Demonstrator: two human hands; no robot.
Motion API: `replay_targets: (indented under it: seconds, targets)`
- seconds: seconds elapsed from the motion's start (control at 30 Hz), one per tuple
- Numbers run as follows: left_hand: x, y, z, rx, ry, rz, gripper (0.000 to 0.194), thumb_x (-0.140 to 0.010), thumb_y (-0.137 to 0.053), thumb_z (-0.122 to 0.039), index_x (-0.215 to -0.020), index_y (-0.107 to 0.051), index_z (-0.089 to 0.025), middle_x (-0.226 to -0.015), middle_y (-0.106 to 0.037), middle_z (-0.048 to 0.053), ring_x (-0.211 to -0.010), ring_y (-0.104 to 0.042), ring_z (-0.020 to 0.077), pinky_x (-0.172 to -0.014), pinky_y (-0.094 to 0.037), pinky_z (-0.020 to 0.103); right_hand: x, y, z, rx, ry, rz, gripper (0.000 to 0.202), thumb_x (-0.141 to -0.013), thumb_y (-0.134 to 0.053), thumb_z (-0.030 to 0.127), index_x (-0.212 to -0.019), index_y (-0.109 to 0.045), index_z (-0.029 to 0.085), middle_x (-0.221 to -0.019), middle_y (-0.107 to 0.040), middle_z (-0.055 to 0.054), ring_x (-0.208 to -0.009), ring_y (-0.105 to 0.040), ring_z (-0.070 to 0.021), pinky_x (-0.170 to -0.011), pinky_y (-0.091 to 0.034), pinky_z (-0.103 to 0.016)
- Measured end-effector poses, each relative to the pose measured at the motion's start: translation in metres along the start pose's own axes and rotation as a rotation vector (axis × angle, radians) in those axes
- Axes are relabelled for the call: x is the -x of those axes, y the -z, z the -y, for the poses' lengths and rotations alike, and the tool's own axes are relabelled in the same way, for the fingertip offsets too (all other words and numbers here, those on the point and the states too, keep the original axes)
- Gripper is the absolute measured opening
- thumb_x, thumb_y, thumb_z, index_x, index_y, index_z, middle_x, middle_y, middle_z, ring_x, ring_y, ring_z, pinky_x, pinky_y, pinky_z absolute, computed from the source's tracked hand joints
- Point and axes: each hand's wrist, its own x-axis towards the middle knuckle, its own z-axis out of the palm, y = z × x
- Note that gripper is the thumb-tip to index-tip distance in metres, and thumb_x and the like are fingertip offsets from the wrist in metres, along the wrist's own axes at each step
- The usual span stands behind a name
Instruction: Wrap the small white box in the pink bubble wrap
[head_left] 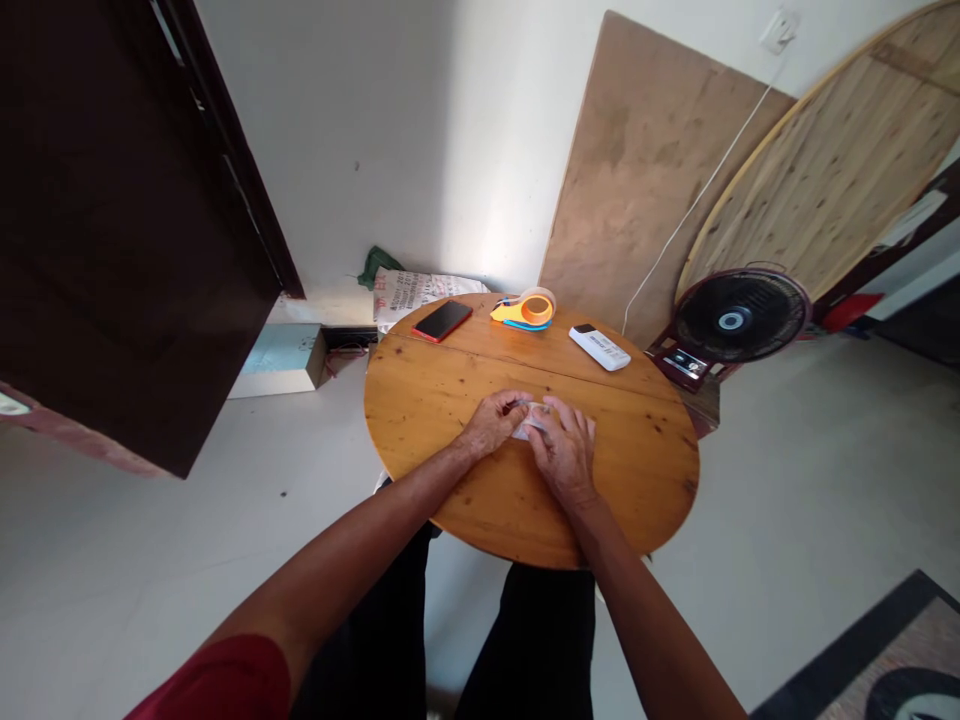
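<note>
Both my hands meet at the middle of a round wooden table (450, 400). My left hand (493, 421) and my right hand (564, 450) pinch a small white piece of paper (527, 423) that lies on the tabletop. The paper is mostly hidden under my fingers, so its shape cannot be made out.
At the table's far edge lie a red phone (442, 320), an orange and blue tape dispenser (525, 310) and a white remote control (599, 347). A black fan (739, 318) stands on the floor to the right. Wooden boards lean on the wall, and a dark door (127, 220) is at the left.
</note>
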Motion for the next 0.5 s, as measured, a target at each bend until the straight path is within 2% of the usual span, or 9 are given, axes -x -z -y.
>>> replay_targets:
  seconds: [0.1, 0.2, 0.33, 0.43, 0.5]
  targets:
    - [0.0013, 0.001, 0.0001, -0.027, -0.011, -0.01, 0.03, -0.074, -0.067, -0.031, -0.097, -0.067, -0.012, -0.083, -0.064, 0.003, -0.069, -0.053, 0.0107, -0.063, -0.044, 0.02, -0.0006, 0.002, 0.0024, -0.036, -0.037, 0.017, 0.022, -0.086, -0.055, 0.034, -0.101, -0.061, 0.021, -0.125, -0.058, -0.01, -0.104, -0.053, -0.0257, -0.089, -0.034, -0.04]
    - [0.0032, 0.0027, 0.0011, -0.029, -0.008, 0.013, 0.034, -0.075, -0.066, -0.032, -0.102, -0.067, -0.012, -0.085, -0.065, 0.004, -0.069, -0.054, 0.0111, -0.063, -0.045, 0.021, -0.0014, 0.0052, 0.0036, -0.119, -0.083, -0.021, 0.028, -0.082, -0.057, 0.033, -0.106, -0.057, 0.019, -0.128, -0.056, -0.012, -0.113, -0.051, -0.027, -0.093, -0.034, -0.041]
    - [0.0025, 0.0047, 0.0029, 0.033, 0.008, 0.011, 0.04, -0.075, -0.067, -0.032, -0.112, -0.065, -0.015, -0.103, -0.066, 0.007, -0.08, -0.059, 0.0139, -0.071, -0.047, 0.023, -0.002, 0.0068, 0.0012, -0.204, -0.114, -0.076, 0.037, -0.079, -0.057, 0.031, -0.113, -0.052, 0.018, -0.127, -0.055, -0.014, -0.119, -0.05, -0.0274, -0.095, -0.036, -0.041]
    - [-0.0004, 0.0059, 0.0023, 0.123, 0.046, -0.039, 0.05, -0.075, -0.067, -0.027, -0.124, -0.058, -0.018, -0.117, -0.063, 0.009, -0.084, -0.06, 0.0144, -0.072, -0.048, 0.025, -0.002, 0.0062, -0.0008, -0.222, -0.121, -0.084, 0.038, -0.078, -0.057, 0.03, -0.114, -0.052, 0.018, -0.128, -0.055, -0.014, -0.12, -0.05, -0.0277, -0.096, -0.036, -0.042]
    - [-0.0025, 0.0068, 0.0007, 0.167, 0.064, -0.1, 0.053, -0.075, -0.066, -0.024, -0.126, -0.055, -0.018, -0.115, -0.064, 0.009, -0.084, -0.06, 0.0141, -0.072, -0.048, 0.024, -0.0017, 0.0058, -0.0014, -0.225, -0.128, -0.081, 0.038, -0.079, -0.056, 0.03, -0.115, -0.052, 0.019, -0.128, -0.054, -0.014, -0.12, -0.051, -0.0278, -0.096, -0.036, -0.042]
